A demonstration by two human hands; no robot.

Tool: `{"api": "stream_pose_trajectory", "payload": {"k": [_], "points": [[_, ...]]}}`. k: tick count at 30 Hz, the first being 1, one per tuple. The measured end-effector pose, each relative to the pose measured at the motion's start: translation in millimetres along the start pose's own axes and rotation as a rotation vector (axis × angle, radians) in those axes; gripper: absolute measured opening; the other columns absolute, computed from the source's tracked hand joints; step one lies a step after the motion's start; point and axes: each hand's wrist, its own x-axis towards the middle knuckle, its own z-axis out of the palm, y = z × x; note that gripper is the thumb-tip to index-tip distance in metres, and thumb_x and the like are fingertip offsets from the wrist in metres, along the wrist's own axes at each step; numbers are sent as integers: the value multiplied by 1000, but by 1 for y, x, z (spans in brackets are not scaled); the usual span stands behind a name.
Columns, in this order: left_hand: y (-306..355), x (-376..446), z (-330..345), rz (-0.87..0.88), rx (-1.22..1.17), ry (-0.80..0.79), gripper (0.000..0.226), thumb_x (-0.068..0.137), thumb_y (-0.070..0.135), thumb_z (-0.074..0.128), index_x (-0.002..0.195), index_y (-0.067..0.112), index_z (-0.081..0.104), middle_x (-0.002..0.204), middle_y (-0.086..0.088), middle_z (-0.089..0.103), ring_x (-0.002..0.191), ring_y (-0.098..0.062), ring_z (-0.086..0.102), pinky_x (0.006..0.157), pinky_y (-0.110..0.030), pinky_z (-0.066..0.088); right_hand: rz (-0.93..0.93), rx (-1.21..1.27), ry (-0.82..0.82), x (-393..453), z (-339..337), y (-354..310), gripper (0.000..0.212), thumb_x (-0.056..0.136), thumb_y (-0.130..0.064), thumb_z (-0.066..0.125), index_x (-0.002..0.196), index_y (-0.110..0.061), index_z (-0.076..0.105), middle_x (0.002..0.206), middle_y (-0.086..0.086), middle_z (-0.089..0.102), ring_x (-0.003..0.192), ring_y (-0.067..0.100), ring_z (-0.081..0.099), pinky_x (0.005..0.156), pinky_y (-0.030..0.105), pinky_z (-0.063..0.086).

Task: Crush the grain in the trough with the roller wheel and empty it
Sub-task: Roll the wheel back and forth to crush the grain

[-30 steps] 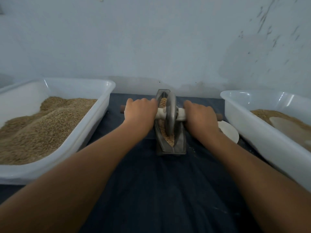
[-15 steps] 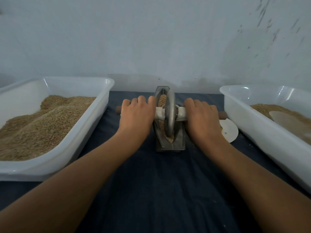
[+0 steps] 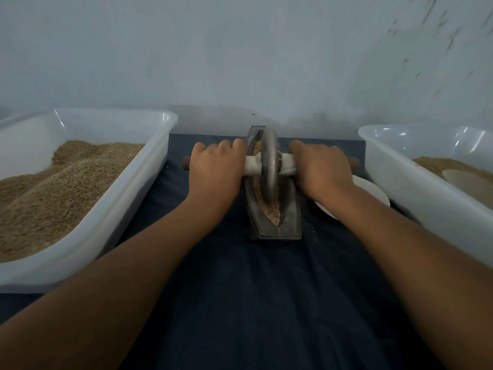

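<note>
A narrow grey metal trough [image 3: 289, 222] lies lengthwise on the dark blue cloth, holding tan grain [image 3: 272, 210]. A grey metal roller wheel [image 3: 269, 164] stands upright in it, toward the far end. Its handle [image 3: 252, 166] runs crosswise, wrapped in white cloth near the wheel, with brown wooden ends showing. My left hand [image 3: 216, 169] grips the handle left of the wheel. My right hand [image 3: 321, 169] grips it on the right. The grain under the wheel is hidden.
A large white tub [image 3: 128, 204] of heaped grain stands at the left. Another white tub [image 3: 416, 193] at the right holds grain and a pale scoop [image 3: 469, 182]. A white plate [image 3: 370, 190] lies beside the trough. A pale wall rises close behind.
The wheel has rolled away from me toward the trough's far end, and both hands have moved forward with the handle.
</note>
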Motion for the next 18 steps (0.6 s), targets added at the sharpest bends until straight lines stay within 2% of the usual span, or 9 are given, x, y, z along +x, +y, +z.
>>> {"api": "stream_pose_trajectory", "payload": {"k": [5,9,11,14,18], "points": [[-4,17,11,-13,-2,-62,26,83,10,59,85,19,35,72,2,42,59,-19,37,67,-34,28,31,10,-205,21,-7,2,23,82,-17,68,97,-21,52,91,6,62,75,25,48,61,35,33],[-4,30,18,-14,22,-81,17,89,10,57,89,20,43,80,-1,60,61,-19,39,68,-34,28,40,52,-333,35,-3,6,25,80,-20,71,95,-23,51,87,4,53,78,25,48,64,35,38],[-6,36,21,-14,24,-114,15,89,11,58,91,20,46,84,-2,63,62,-21,44,68,-35,29,19,41,-374,44,-2,6,28,80,-22,73,93,-24,48,84,3,49,77,25,48,63,35,39],[-7,45,20,-22,23,-170,15,87,16,63,101,19,56,90,-5,65,76,-27,61,66,-35,32,13,15,-439,55,-2,7,28,79,-24,75,90,-21,49,75,2,46,73,24,52,61,34,43],[-7,57,20,-47,31,-265,23,85,15,66,107,20,60,99,-8,64,89,-31,62,57,-35,28,4,0,-534,69,-6,6,27,76,-26,77,92,-18,57,74,4,52,76,27,59,68,34,50]]}}
